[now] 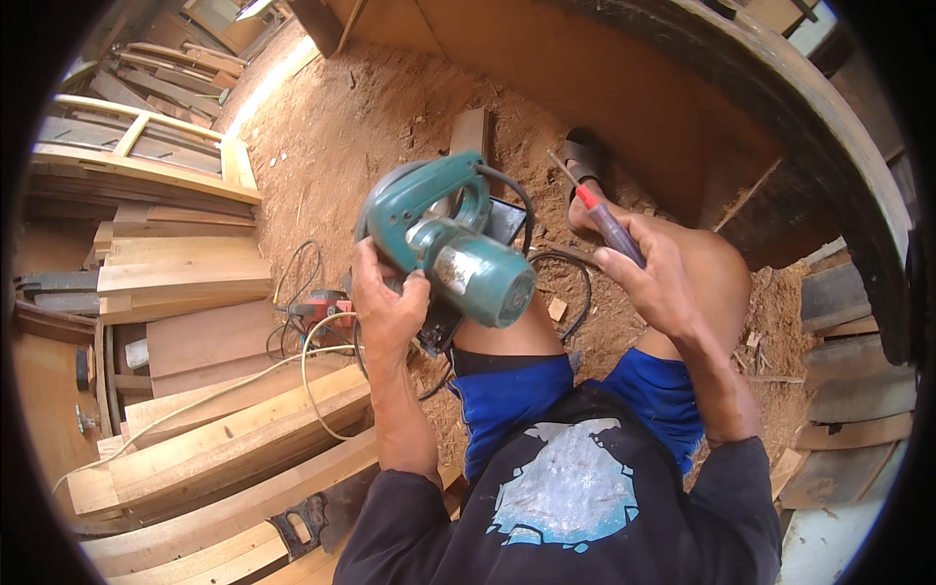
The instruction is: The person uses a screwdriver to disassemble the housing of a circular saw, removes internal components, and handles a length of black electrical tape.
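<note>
A teal circular saw is held up over my lap, tilted, with its motor housing toward me and its handle on the far side. My left hand is closed on its near left edge, thumb against the body. A black cord loops from the saw's handle. My right hand grips the dark purple handle of a screwdriver with a red collar. Its thin shaft points up and left, apart from the saw. Part of the saw's base hides behind the motor.
Stacked timber lines the left, with a red power tool and a pale cord beside it. A handsaw lies at lower left. Sawdust covers the floor. A large wooden panel stands at the far right.
</note>
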The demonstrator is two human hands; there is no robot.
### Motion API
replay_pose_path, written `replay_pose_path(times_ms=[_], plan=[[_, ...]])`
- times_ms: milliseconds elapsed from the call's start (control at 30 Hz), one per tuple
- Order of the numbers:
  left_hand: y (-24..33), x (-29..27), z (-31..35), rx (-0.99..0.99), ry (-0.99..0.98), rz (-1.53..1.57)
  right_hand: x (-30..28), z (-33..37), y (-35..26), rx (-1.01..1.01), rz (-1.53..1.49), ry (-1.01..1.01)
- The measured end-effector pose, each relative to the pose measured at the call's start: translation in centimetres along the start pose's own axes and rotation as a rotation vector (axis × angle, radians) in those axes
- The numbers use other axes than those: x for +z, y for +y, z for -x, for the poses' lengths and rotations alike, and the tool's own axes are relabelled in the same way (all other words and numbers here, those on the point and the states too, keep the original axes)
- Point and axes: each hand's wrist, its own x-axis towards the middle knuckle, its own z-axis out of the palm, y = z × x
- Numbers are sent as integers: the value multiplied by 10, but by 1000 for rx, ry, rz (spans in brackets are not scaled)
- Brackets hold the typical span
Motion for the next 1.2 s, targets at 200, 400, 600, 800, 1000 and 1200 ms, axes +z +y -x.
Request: replay_pose_path(times_ms=[200, 400, 600, 800, 1000, 1200], plan=[[1, -3, 5, 63, 138, 83, 27, -34, 1, 25, 126, 22], [20, -26, 25, 26, 29, 267, 50, -72, -33, -306, -36, -73], [34, -28, 30, 84, 8, 47, 76, -104, -35, -342, -144, -260], [76, -28, 11, 218, 13, 6, 72, -83, -49, -320, -201, -299], [90, -30, 7, 254, -112, -272, 19, -35, -53, -225, 178, -28], [99, -26, 3, 142, -178, -193, -83, 56, -31, -8, 394, 267]])
